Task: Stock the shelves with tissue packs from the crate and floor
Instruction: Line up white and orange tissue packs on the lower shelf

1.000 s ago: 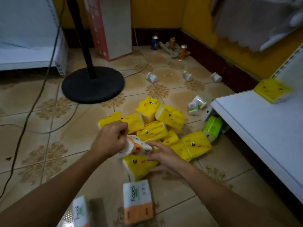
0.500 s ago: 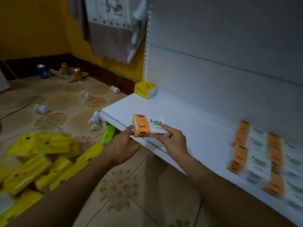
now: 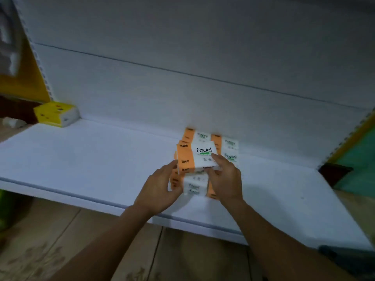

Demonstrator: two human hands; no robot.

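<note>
Stocking under way. Right hand (image 3: 225, 179) pinches orange-white pack (image 3: 194, 157); left hand (image 3: 160, 187) half-open against its orange end, grip unclear. Pack poised over stack (image 3: 230, 148) at shelf (image 3: 101, 159) rear. Yellow pack (image 3: 56, 116) at shelf's left end. Few packs shelved; judged early stage.

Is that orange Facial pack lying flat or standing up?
Flat, label up: right hand grips the Facial pack over stacked packs, left hand beside it.
</note>
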